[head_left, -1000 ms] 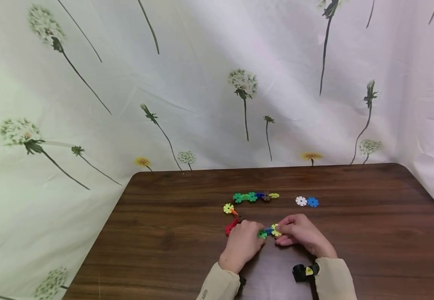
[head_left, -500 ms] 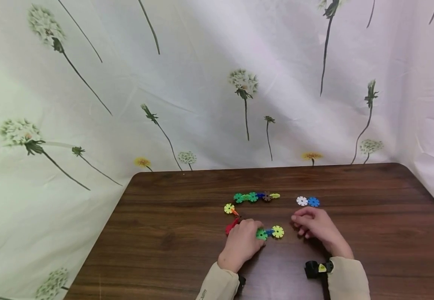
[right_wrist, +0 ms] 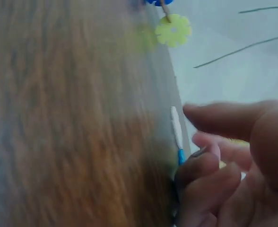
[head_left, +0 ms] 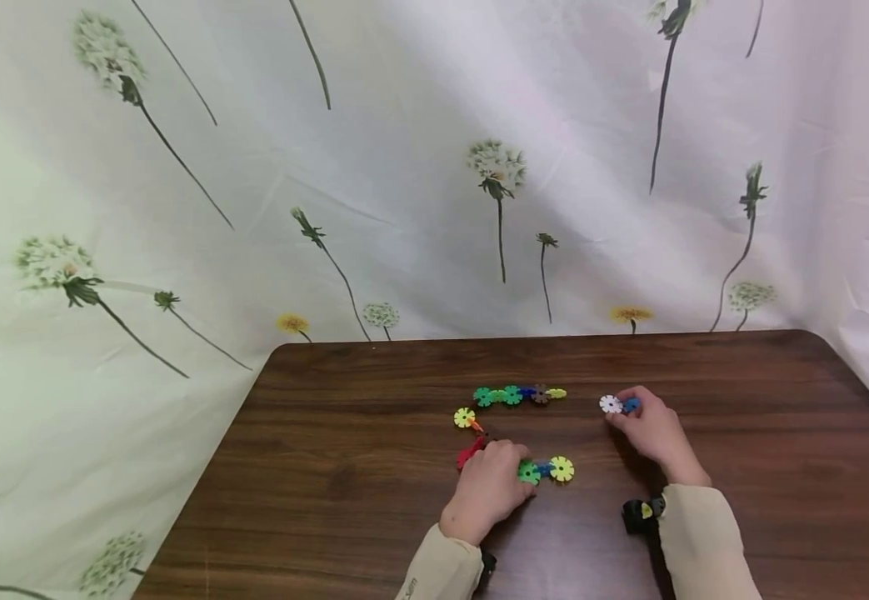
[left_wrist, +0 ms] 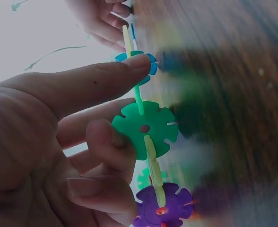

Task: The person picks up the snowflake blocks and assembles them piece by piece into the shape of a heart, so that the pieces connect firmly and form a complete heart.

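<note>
Over the near end of a curved chain of slotted plastic discs rests my left hand [head_left: 490, 483]. Its thumb lies on a blue disc [left_wrist: 153, 66] and its bent fingers are behind a green disc [left_wrist: 146, 125]; a purple disc [left_wrist: 169, 203] is lower in the left wrist view. The chain's yellow end disc [head_left: 562, 469] sticks out to the right. At the back right, my right hand [head_left: 655, 429] is at a joined pair, a white disc [head_left: 610, 404] and a blue disc [head_left: 632, 404] partly hidden by fingers. Thumb and fingertips look apart in the right wrist view.
A row of joined green, blue, brown and yellow discs [head_left: 511, 395] lies farther back on the brown wooden table [head_left: 344, 458]. A yellow disc [head_left: 464, 417] and a red piece [head_left: 468, 452] show left of the left hand. A flower-printed cloth [head_left: 404, 208] hangs behind the table.
My right hand let go of the chain's yellow end disc, then moved right and back to the white and blue pair. The left hand has stayed on the chain.
</note>
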`<state>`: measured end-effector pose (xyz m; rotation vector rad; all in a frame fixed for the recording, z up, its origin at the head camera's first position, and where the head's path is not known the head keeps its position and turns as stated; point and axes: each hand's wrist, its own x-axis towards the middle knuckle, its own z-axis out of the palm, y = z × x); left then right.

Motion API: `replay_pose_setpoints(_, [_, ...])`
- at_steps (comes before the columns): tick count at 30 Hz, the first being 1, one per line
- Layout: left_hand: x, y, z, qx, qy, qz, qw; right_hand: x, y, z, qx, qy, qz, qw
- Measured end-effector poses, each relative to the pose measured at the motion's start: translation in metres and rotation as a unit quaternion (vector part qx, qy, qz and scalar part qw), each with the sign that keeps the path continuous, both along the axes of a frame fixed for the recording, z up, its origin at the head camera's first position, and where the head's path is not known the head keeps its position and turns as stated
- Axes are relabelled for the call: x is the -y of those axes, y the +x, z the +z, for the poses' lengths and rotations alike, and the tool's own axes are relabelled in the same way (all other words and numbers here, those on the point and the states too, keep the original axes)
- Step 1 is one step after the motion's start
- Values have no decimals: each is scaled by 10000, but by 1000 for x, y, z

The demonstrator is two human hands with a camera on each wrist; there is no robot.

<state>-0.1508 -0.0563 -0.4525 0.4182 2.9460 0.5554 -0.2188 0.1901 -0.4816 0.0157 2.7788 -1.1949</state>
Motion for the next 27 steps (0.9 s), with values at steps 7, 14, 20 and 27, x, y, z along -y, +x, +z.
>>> replay_pose_setpoints(7, [-1,0,0,53,-7,57,10000,4,-2,2,369,9,-35,9993])
replay_pose_setpoints(14, [-1,-1,1,164,-3,112,9998,7,-3,5,547,72,-71,9985])
replay_pose_setpoints(20, [-2,-1,0,125,-14,113,9999,7,-5,7,651,68,-102,9978])
replay_pose_setpoints(27, [-1,-1,0,96,-15,108,9999,7,-3,10,795,-98,-91,9967])
